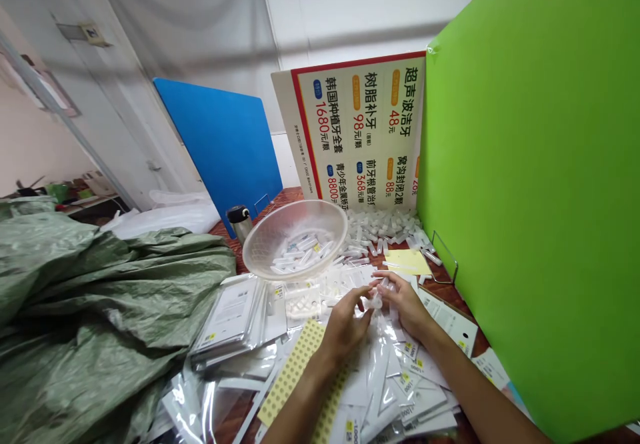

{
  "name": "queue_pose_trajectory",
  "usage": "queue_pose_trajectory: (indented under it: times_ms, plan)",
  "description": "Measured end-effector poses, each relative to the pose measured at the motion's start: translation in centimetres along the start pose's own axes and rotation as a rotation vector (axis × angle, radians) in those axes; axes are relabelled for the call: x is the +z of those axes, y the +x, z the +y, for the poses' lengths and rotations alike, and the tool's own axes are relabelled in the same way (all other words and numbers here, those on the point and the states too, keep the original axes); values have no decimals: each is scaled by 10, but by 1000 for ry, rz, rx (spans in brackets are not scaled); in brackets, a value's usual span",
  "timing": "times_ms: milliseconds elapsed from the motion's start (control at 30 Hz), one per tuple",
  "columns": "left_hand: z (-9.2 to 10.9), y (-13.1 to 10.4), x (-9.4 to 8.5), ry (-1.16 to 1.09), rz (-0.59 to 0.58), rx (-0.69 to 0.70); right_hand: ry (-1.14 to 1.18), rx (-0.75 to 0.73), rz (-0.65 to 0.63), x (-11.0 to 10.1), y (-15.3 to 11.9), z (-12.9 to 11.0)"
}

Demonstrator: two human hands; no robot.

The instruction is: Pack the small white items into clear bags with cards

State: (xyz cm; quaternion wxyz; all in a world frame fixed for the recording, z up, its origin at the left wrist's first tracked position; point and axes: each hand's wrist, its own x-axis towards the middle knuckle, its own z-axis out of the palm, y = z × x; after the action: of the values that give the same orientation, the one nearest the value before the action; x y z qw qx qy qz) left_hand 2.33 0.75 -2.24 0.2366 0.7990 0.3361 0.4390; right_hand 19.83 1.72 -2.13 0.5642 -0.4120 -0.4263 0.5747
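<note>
Pinching a translucent piece (376, 303) between left hand (344, 321) and right hand (406, 305).
Apparently steadied from both sides, with plastic basket (263, 247) just beyond, likely for reach.

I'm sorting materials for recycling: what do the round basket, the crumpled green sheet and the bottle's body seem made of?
Basket: likely smooth plastic, being pale and translucent.
Green sheet: coated fabric or plastic, slightly shiny; its creases catch the light.
Bottle: body perhaps satin metal, given its grey gleam.
</note>
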Motion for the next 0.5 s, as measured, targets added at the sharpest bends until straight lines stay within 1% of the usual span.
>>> queue_pose_trajectory:
  times_ms: [67,133,200,267,333,400,500]
  plan:
    - [0,2,-4,-19,52,6,89,71,16,-2,0,-1]
    - [1,4,-7,-36,90,26,127,170,-15,-5,-1,-3]
    - [0,4,-8,-46,123,44,146,266,-114,-6,-4,-5]
    - [-1,4,-8,-72,138,55,168,325,-220,-6,-7,-7]
    - [-3,2,-7,-109,125,71,186,330,-279,-3,-10,-9]
    - [-7,1,-5,-110,84,99,201,320,-312,1,-12,-10]
    - [-13,0,-4,-41,6,150,267,282,-309,4,-11,-9]
